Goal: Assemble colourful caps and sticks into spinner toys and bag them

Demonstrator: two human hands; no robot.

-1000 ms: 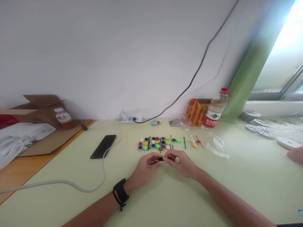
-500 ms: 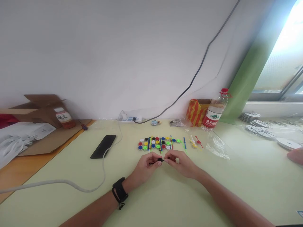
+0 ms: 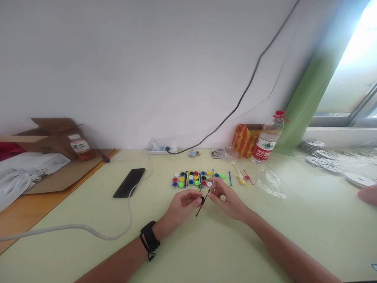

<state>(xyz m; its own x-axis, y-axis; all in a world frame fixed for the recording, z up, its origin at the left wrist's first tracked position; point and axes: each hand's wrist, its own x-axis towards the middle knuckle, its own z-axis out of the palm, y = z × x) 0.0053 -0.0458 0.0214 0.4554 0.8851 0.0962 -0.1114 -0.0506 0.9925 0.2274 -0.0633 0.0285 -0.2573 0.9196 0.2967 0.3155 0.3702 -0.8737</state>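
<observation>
My left hand [image 3: 183,205] pinches a small black round piece [image 3: 202,199] just above the pale green table [image 3: 206,243]. A thin black stick [image 3: 202,204] runs slantwise through or against that piece, and my right hand [image 3: 226,198] pinches its upper end. Both hands meet a little in front of rows of small coloured round pieces [image 3: 196,179] mixed with several coloured sticks. A black watch is on my left wrist [image 3: 149,239].
A black phone [image 3: 129,182] with a white cable lies to the left. A power strip [image 3: 160,149], a striped bag [image 3: 244,139] and a water bottle [image 3: 266,142] stand by the wall. A clear plastic bag [image 3: 271,183] and white discs [image 3: 324,159] lie right. Another person's hand [image 3: 368,193] shows at the right edge.
The black stick has swung from lying level between my hands to slanting down-left, with my right hand raised to its upper end.
</observation>
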